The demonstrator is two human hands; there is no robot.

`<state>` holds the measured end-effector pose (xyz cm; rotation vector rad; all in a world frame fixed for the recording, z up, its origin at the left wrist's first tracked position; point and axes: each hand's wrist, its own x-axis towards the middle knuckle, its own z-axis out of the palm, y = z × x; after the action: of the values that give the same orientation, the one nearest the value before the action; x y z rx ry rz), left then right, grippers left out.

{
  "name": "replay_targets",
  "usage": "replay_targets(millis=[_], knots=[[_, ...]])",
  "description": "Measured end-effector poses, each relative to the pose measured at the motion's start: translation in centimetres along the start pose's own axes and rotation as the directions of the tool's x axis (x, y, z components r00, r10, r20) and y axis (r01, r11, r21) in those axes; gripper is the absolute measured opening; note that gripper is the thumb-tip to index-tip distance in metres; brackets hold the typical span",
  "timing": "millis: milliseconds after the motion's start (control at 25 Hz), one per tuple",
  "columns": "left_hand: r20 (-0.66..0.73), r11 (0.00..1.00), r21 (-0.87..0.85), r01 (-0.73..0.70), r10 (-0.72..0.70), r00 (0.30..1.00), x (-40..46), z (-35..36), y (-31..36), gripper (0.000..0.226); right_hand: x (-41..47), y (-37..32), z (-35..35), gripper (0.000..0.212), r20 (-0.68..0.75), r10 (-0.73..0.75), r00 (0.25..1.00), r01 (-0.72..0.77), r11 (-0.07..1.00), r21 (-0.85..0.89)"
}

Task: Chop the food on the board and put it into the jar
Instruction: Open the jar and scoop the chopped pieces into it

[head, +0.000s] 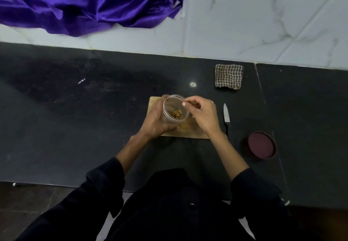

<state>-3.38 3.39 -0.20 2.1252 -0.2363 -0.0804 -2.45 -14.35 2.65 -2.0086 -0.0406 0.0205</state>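
A clear jar stands over the wooden cutting board on the dark counter. My left hand wraps around the jar's left side and holds it. Chopped brownish food lies in the bottom of the jar. My right hand hovers at the jar's right rim, with its fingertips pinched together over the opening; whether a piece of food is between them I cannot tell. A small knife with a dark handle lies on the counter just right of the board.
A dark red lid lies on the counter at the right front. A folded checked cloth sits behind the knife. Purple fabric drapes over the white tiled ledge at the back left.
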Motion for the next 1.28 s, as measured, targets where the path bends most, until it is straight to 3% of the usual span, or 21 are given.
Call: replay_targets(millis=[200,320,400,560,760,880,1000,1120,1280], knots=[[0.143,0.987,0.147,-0.064,0.043,0.989,1.8,3.8,2.2,0.094,-3.4,2.3,-6.3,0.016,-0.143,0.132,0.981,-0.128,0.991,0.037],[0.223,0.978,0.149,-0.146,0.11,0.969,2.5,6.9,4.2,0.096,-5.9,5.4,-11.0,0.032,-0.221,0.189,0.957,-0.24,0.943,-0.231],[0.261,0.971,0.134,-0.199,0.16,0.952,2.6,9.0,5.6,0.099,-7.4,7.5,-14.1,0.047,-0.25,0.266,0.931,-0.352,0.837,-0.419],[0.276,0.963,0.113,-0.246,0.207,0.939,2.2,11.8,7.5,0.102,-8.9,10.3,-16.9,0.083,-0.092,0.492,0.866,-0.444,0.669,-0.597],[0.272,0.965,0.154,-0.212,0.165,0.948,2.3,12.9,7.9,0.108,-9.0,11.7,-17.0,0.099,0.023,0.475,0.88,-0.339,0.66,-0.67],[0.251,0.969,0.201,-0.142,0.089,0.964,2.1,12.8,7.8,0.116,-8.6,11.8,-17.2,0.099,0.044,0.458,0.888,-0.305,0.657,-0.69],[0.223,0.969,0.201,-0.148,0.102,0.969,1.8,11.8,7.7,0.103,-8.2,11.6,-17.7,0.097,0.021,0.442,0.897,-0.316,0.673,-0.669],[0.145,0.979,0.169,-0.115,0.091,0.985,0.9,9.9,7.1,0.096,-7.0,10.1,-17.9,0.093,-0.036,0.419,0.907,-0.382,0.787,-0.485],[0.047,0.992,0.119,-0.043,0.037,0.998,-0.2,6.5,5.8,0.096,-3.7,6.6,-16.5,0.086,0.05,0.331,0.942,-0.308,0.914,-0.263]])
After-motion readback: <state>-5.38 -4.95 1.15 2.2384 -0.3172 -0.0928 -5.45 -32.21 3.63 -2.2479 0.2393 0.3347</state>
